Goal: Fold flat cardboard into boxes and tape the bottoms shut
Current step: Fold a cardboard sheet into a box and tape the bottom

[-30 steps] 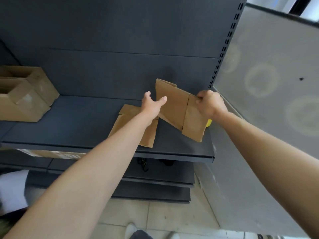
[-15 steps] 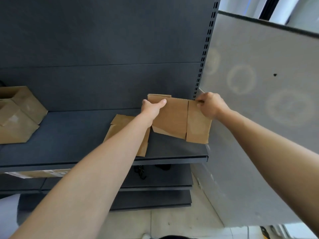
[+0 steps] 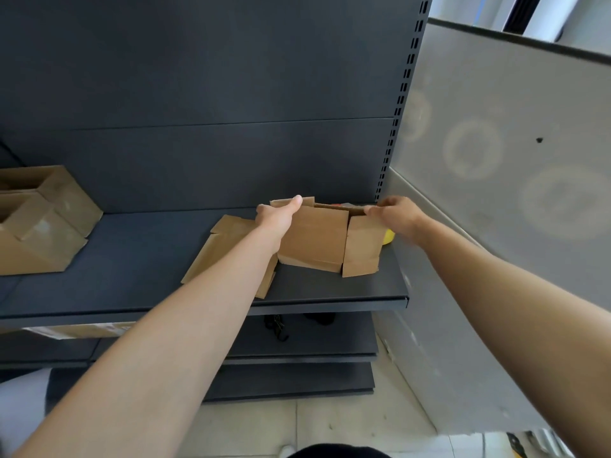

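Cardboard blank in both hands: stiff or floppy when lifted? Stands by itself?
Probably light: the left hand and right hand hold the cardboard blank by its top edge alone. Panels look flat, so likely stiff, but hinging at the visible crease. Half opened with loose flaps, it would likely tip on the shelf.

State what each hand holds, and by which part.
Both hold one cardboard blank: the left hand grips its upper left corner, the right hand pinches its upper right edge.

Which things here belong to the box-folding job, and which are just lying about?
Job: half-opened box, gripped by left hand and right hand; flat cardboard lying beside it; folded boxes at left.
Lying about: yellow object, mostly hidden behind the box; black items lower down.
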`<state>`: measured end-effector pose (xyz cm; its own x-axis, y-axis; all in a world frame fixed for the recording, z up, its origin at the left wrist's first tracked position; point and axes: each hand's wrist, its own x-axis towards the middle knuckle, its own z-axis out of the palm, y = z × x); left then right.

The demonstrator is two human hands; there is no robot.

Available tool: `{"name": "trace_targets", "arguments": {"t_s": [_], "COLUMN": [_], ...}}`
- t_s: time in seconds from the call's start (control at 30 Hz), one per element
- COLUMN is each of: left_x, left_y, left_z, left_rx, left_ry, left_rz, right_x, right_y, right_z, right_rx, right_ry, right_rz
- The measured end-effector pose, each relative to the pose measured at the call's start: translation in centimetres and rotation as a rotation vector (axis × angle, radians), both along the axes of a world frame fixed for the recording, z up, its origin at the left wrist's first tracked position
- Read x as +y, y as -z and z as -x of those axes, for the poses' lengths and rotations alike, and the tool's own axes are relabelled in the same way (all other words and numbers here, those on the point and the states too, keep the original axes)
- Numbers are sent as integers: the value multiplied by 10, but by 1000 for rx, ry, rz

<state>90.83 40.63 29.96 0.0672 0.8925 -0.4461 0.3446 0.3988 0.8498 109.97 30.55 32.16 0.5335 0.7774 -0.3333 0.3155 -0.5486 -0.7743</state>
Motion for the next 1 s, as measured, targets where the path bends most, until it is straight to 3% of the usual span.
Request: {"name": "trace_targets", "arguments": {"t_s": [0.2, 0.5, 0.77, 1.0], "left_x": [-1, 3, 6, 2], "left_y": [0, -1, -7, -8], "left_z": [2, 16, 22, 23], "left_rx": [9, 41, 44, 8], "left_ry": [11, 21, 44, 53], "left_rz": [5, -2, 3, 44], "right_x": [7, 13, 21, 25], "right_y": [6, 3, 11, 14], "right_z": [3, 13, 19, 25], "right_rx": [277, 367, 348, 422], "right_ry": [46, 66, 262, 219], "right_rz": [34, 23, -29, -50]}}
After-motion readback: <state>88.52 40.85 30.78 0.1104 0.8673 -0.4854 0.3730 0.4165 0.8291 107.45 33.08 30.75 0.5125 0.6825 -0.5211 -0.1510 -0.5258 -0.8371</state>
